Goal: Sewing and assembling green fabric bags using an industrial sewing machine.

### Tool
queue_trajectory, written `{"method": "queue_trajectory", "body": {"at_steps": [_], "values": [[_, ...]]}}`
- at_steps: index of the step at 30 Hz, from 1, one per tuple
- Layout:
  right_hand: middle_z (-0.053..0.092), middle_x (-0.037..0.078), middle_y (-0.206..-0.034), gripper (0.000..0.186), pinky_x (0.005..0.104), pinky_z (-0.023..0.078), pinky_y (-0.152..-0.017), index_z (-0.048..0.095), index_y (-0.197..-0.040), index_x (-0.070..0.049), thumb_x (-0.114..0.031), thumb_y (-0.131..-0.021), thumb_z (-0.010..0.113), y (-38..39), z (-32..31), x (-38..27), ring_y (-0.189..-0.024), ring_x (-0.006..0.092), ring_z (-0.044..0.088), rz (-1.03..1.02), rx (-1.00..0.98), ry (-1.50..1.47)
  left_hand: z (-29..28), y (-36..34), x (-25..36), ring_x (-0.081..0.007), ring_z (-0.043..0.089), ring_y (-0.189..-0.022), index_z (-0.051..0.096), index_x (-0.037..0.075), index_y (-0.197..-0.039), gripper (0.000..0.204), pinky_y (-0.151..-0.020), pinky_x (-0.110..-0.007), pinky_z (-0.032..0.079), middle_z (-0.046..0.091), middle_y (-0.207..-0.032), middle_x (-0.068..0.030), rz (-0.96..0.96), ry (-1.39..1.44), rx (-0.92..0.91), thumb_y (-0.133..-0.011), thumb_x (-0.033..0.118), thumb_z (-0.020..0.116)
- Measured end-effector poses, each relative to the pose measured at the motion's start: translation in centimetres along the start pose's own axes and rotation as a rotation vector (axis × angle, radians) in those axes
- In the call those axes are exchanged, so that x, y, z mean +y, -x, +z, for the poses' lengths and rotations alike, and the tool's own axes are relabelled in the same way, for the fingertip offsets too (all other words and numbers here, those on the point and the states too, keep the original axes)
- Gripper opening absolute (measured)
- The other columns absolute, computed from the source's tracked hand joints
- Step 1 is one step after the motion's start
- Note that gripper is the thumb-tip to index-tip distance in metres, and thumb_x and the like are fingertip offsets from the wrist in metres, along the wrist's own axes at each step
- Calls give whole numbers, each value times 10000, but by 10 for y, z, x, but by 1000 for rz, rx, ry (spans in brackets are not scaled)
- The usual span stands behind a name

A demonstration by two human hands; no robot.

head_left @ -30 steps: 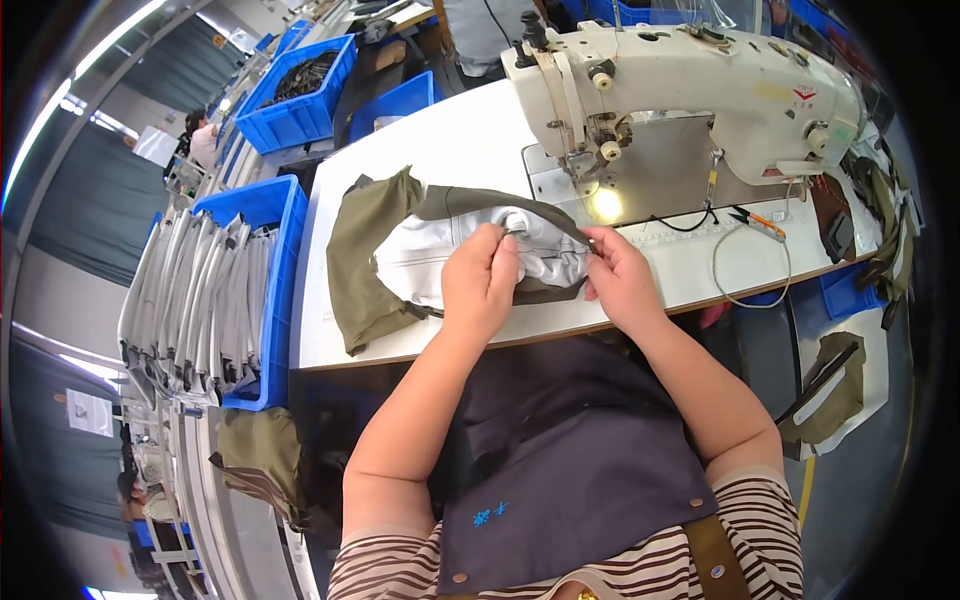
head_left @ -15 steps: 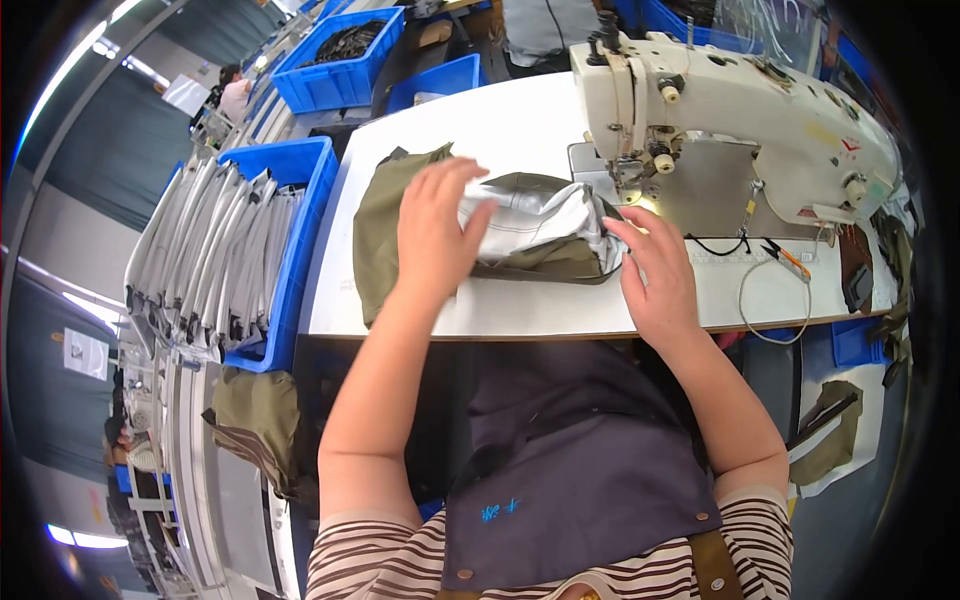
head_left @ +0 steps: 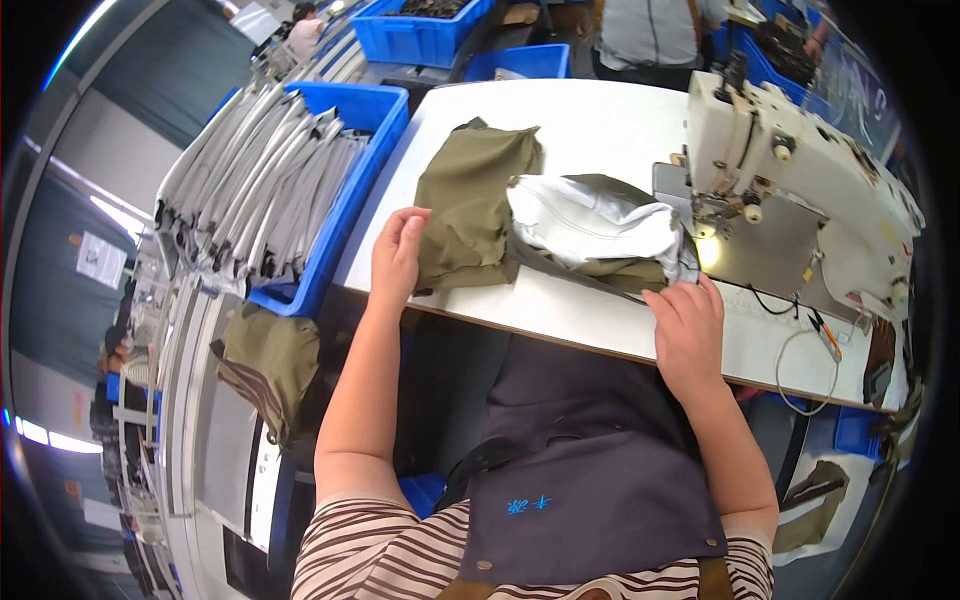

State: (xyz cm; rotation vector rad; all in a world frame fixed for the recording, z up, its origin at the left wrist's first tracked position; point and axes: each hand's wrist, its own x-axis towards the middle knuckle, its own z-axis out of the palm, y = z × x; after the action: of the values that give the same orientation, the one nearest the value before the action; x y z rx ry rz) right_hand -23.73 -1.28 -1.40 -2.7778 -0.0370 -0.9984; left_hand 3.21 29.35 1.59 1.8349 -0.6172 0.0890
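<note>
An olive fabric piece (head_left: 465, 205) lies spread on the white sewing table. Joined to it or overlapping it on the right is a bunched olive piece with a white lining (head_left: 590, 225) turned upward; I cannot tell which. My left hand (head_left: 398, 255) is at the olive fabric's left edge, fingers bent and thumb close to them, pinching the border. My right hand (head_left: 690, 335) has its fingertips closed on the lined piece's lower right corner. Just beyond that corner stands the sewing machine (head_left: 800, 165), its lamp lit beside the needle area.
Left of the table, a blue bin (head_left: 375, 165) holds several stacked white-and-grey pieces (head_left: 255, 185). An olive bundle (head_left: 265, 365) hangs below it. Orange-handled snips (head_left: 826, 335) and a looped cord (head_left: 785, 370) lie near the right edge. A person (head_left: 650, 35) sits beyond the table.
My left hand has moved from above the fabric to its left border. My right hand has closed on the lined piece's corner. The view has shifted, so the table appears farther right.
</note>
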Motion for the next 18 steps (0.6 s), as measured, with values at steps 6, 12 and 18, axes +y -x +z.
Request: {"method": "queue_trajectory", "body": {"at_steps": [6,12,18], "values": [[606,73,-1012,370,522,363,-1121,685,-1086,-59,36,-728,663,8,-4,-6,-1077,272,577,35,-77,-10,7,25,23,-277,533,-1291,642,113,-1273,433,-1072,-384,418,599,-1358,-101,217,-349,-205,-852,160,729],[617,85,-1042,343,533,357,-1124,674,-1087,-50,28,-753,670,14,-13,-16,-1097,287,585,57,-29,-13,22,22,21,-331,469,-1339,684,124,-1120,339,-1105,-439,396,582,-1359,-89,404,-702,-292,-794,38,726],[635,86,-1072,338,534,381,-1099,682,-1074,-59,31,-748,678,22,-17,-19,-1086,296,599,50,25,-37,6,31,18,-209,606,-1131,587,64,-1078,128,-956,-321,471,670,-1157,-99,10,3,94,-964,6,570]]}}
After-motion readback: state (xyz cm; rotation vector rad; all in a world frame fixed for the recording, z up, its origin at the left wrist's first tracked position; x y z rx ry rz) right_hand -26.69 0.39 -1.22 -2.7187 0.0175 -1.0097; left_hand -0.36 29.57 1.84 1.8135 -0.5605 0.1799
